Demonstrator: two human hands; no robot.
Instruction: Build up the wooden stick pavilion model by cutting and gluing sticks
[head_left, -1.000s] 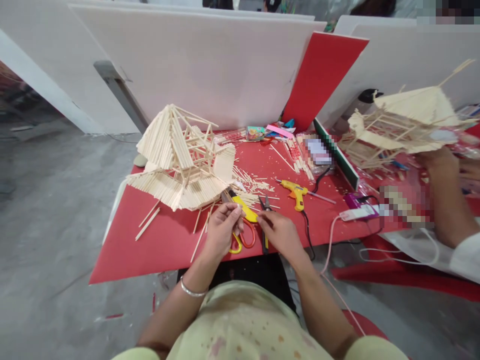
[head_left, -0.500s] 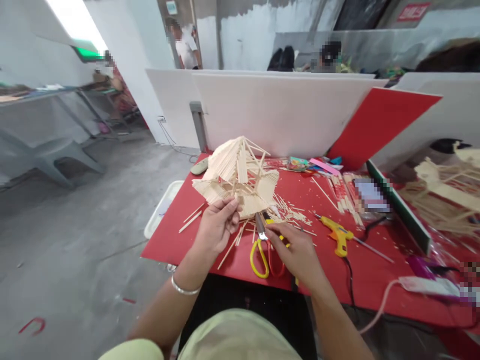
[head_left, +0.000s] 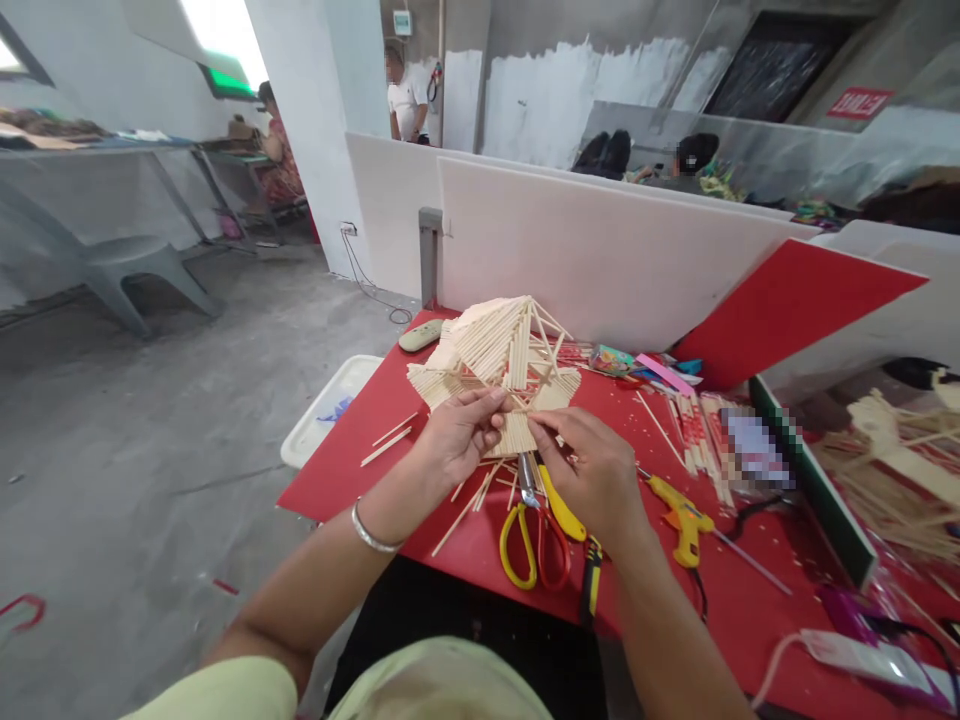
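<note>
My left hand (head_left: 459,436) and my right hand (head_left: 592,468) meet fingertip to fingertip over the red table (head_left: 337,470). Together they pinch a thin wooden stick (head_left: 519,410), one hand at each end. Right behind the fingers stands a house model built of pale wooden sticks (head_left: 495,345), almost touching them. Loose sticks (head_left: 390,440) lie scattered around its base. Just below my right hand lie scissors with yellow and orange handles (head_left: 529,545) and a cutter with a yellow and black handle (head_left: 589,590).
A yellow glue gun (head_left: 684,512) lies right of my hand, its cord running off the front edge. A white tray (head_left: 330,408) sits at the table's left. White partitions (head_left: 600,255) and a red board (head_left: 784,300) close the back. Another stick model (head_left: 892,470) stands at far right.
My head has lifted and turned left, showing more of the room. Both hands have risen from above the scissors to the front of the stick house, fingertips now together.
</note>
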